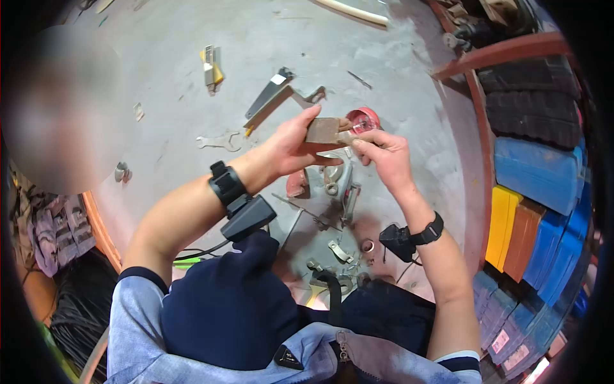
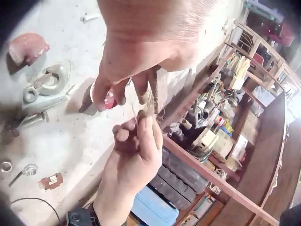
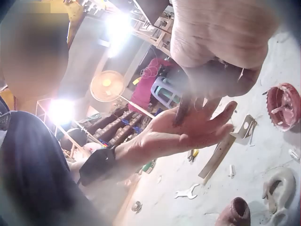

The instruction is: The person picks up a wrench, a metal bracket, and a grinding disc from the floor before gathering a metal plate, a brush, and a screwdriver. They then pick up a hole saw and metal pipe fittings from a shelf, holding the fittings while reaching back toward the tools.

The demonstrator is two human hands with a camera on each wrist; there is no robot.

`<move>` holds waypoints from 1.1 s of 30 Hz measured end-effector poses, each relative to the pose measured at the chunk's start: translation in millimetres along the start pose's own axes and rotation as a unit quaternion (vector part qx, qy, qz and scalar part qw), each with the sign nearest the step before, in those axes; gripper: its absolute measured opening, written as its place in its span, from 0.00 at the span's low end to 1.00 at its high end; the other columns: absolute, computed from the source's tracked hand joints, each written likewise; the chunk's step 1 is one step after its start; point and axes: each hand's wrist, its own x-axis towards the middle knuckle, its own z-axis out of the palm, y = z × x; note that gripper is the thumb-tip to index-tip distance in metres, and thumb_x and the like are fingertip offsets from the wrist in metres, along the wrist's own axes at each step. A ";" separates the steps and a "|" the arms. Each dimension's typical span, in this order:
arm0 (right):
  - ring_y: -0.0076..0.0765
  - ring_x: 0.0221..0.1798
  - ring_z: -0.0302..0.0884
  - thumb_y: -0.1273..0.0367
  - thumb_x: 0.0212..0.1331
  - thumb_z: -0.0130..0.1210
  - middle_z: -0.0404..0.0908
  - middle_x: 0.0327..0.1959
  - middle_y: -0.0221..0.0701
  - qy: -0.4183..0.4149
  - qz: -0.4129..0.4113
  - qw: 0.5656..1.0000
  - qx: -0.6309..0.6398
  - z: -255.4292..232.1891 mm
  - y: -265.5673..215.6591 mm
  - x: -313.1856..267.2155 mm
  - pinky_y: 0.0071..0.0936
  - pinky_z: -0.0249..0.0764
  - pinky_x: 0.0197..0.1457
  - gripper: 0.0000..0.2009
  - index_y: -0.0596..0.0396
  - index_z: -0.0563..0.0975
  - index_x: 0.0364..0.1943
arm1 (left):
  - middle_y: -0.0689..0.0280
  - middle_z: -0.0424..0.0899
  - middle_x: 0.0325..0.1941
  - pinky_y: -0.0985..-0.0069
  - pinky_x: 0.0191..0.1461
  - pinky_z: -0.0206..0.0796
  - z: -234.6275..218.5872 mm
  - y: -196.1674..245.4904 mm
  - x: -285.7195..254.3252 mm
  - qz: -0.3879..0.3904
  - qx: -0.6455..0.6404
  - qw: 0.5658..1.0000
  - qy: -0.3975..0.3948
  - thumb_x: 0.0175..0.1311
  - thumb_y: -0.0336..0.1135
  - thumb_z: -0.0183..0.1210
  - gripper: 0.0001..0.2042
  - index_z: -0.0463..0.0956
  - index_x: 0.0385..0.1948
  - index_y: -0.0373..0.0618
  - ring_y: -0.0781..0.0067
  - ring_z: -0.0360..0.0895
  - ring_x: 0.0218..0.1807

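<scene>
Left hand (image 1: 291, 146) raised above the grey floor (image 1: 160, 96), thumb and fingers clamped on a small rusty-brown flat plate (image 1: 322, 130); right hand (image 1: 382, 155) meeting it from the other side, fingertips pinched narrow at the plate's right edge, on what exactly cannot be told. Plate held in mid-air, just in front of the red toothed hole saw (image 1: 362, 120), directly above the metal hook (image 1: 338, 181) and the loose small parts lying below. Likely trouble: a slip of either pinch, since only edges and a corner are gripped; a dropped plate probably landing among the hook and scattered fittings under it, or anything tiny between the right fingertips vanishing into that litter. Another risk: a hand pushed forward from the plate grazing the hole saw's teeth. Open room mostly left of the plate and beyond it, around the flat spanner (image 1: 219, 141) and the long angled bracket (image 1: 281, 102); tighter to the right of the plate, where the red curved rail (image 1: 476, 109) and the stacked blue and yellow crates (image 1: 543, 185) close in.
</scene>
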 end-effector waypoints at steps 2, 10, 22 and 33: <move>0.16 0.18 0.66 0.74 0.46 0.55 0.74 0.17 0.25 0.006 0.024 0.998 -0.058 -25.9 -4.8 -12.0 0.14 0.62 0.22 0.04 0.61 0.78 0.26 | 0.60 0.67 0.54 0.57 0.54 0.60 -2.0 3.1 3.4 -0.027 0.018 0.999 -0.007 0.64 0.48 0.33 0.23 0.64 0.49 0.40 0.59 0.65 0.54; 0.25 0.17 0.73 0.65 0.41 0.56 0.75 0.14 0.30 0.002 0.295 0.882 -0.369 -219.9 17.6 -194.5 0.25 0.67 0.23 0.09 0.57 0.79 0.20 | 0.68 0.77 0.35 0.74 0.43 0.63 44.9 34.3 7.6 -0.147 0.334 0.931 0.017 0.60 0.50 0.38 0.20 0.68 0.46 0.48 0.75 0.74 0.38; 0.30 0.20 0.77 0.72 0.40 0.54 0.78 0.32 0.35 0.227 0.578 0.514 -0.591 -275.3 92.3 -592.5 0.27 0.73 0.27 0.19 0.52 0.74 0.43 | 0.66 0.77 0.30 0.75 0.37 0.64 80.1 -18.7 48.7 -0.196 0.410 0.891 -0.002 0.60 0.47 0.38 0.18 0.68 0.42 0.44 0.74 0.73 0.31; 0.40 0.47 0.71 0.76 0.40 0.52 0.75 0.42 0.39 0.074 0.501 0.741 -0.441 -297.8 68.0 -442.7 0.35 0.68 0.46 0.21 0.49 0.71 0.45 | 0.68 0.77 0.32 0.76 0.40 0.63 56.1 3.5 33.3 -0.144 0.382 0.913 0.022 0.60 0.46 0.40 0.17 0.72 0.43 0.50 0.75 0.73 0.34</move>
